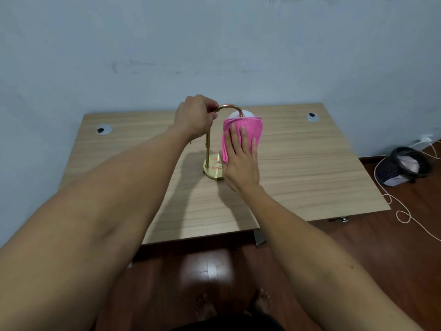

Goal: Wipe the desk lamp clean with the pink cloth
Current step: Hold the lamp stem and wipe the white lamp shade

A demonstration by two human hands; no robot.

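A brass desk lamp (pixel 208 149) with a curved neck and a round base stands in the middle of the wooden desk (pixel 310 168). Its white globe shade (pixel 247 113) peeks out above the pink cloth (pixel 248 130). My left hand (pixel 194 115) is closed around the top of the lamp's stem where the neck bends. My right hand (pixel 241 161) lies flat with fingers spread, pressing the folded pink cloth against the near side of the shade. Most of the shade is hidden behind the cloth.
Two round cable grommets (pixel 104 129) (pixel 312 117) sit near the desk's back corners by the pale blue wall. A dark mesh bin (pixel 405 166) and a loose white cord (pixel 403 211) lie on the wooden floor at the right.
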